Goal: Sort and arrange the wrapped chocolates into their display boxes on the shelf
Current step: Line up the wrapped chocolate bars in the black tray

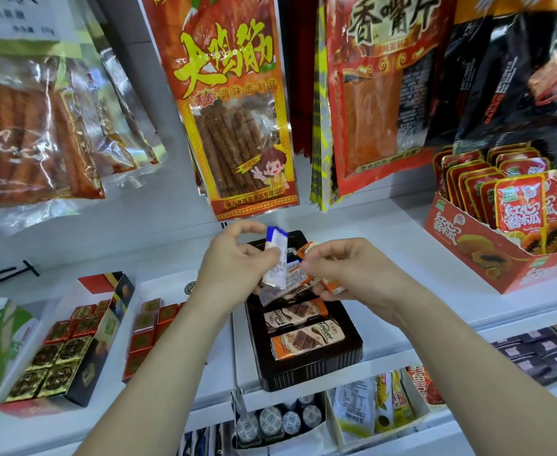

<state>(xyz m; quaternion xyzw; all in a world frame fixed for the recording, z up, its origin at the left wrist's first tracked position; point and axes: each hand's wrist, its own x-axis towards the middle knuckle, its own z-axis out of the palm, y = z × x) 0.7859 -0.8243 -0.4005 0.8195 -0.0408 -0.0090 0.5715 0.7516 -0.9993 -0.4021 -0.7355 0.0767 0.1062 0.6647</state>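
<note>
Head view: sorting was underway; the left hand [234,261] pinched a blue-wrapped chocolate [278,255], the right hand [349,268] clamped orange bars [334,287], both above the black tray [303,373]. Next, the blue one likely belonged elsewhere.

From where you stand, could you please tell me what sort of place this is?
Probably a snack shop: large snack packets hang above a white shelf, a red display box holds pouches, and a dark tray holds wrapped chocolates.

This is a shop. Big snack bags [234,103] hang above the white shelf [392,232], and open boxes of sweets [310,370] sit on it.
</note>
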